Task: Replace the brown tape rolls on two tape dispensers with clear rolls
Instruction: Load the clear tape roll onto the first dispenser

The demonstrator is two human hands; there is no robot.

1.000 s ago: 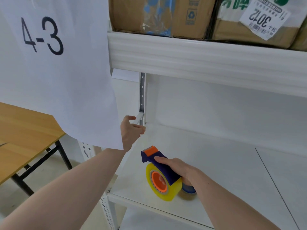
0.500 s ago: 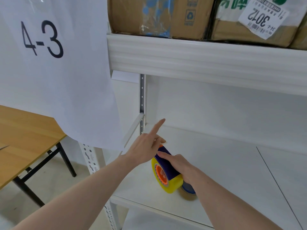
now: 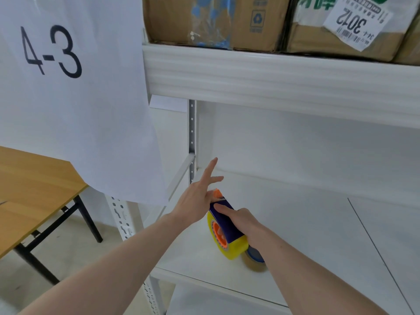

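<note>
Since the earlier frames the left hand [image 3: 195, 202] has left the shelf upright and come in beside the tape dispenser [image 3: 223, 220], fingers straight and spread, holding nothing. The right hand [image 3: 244, 220] has its grip clamped over the dispenser's dark frame, standing it on the white shelf [image 3: 318, 235]. A clear yellowish roll [image 3: 234, 247] already sits on its orange hub, so this swap looks done. Another roll [image 3: 255, 261] lies just behind; whether it belongs to a second dispenser I cannot tell. Cardboard boxes [image 3: 204, 19] sit above, a "4-3" sign [image 3: 68, 87] hangs left, over a wooden desk [image 3: 29, 196].
</note>
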